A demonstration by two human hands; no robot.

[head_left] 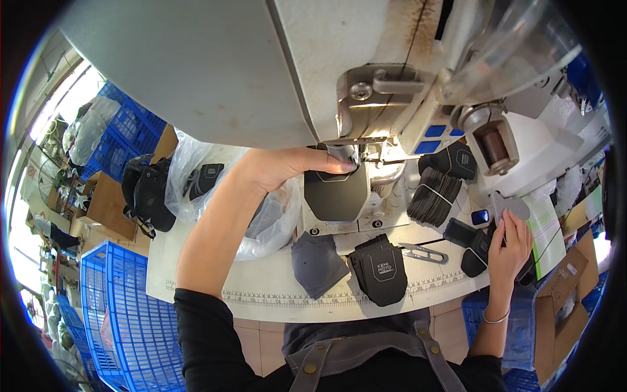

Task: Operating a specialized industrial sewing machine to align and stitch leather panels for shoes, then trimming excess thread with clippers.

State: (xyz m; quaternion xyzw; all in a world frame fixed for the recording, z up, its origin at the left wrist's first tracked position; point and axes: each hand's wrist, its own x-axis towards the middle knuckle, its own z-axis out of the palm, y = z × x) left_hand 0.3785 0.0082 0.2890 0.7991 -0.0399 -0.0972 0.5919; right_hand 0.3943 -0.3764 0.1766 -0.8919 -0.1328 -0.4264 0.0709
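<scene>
Some right fingers point(517, 230) near-closed, holding grey piece point(511, 204)

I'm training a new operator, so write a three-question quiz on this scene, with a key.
1. Which hand is nearer the dark panel at the sewing machine?
2. True or false: the thread snips hang from the machine.
3. What colour is the large crate at the picture's lower left? A) red B) blue C) green

Key: 1. The left hand. 2. False; they lie on the table. 3. B.

The dark panel point(336, 198) looks matt and smooth, the bag point(271, 228) glossy plastic, the snips point(421, 255) metal.
</scene>
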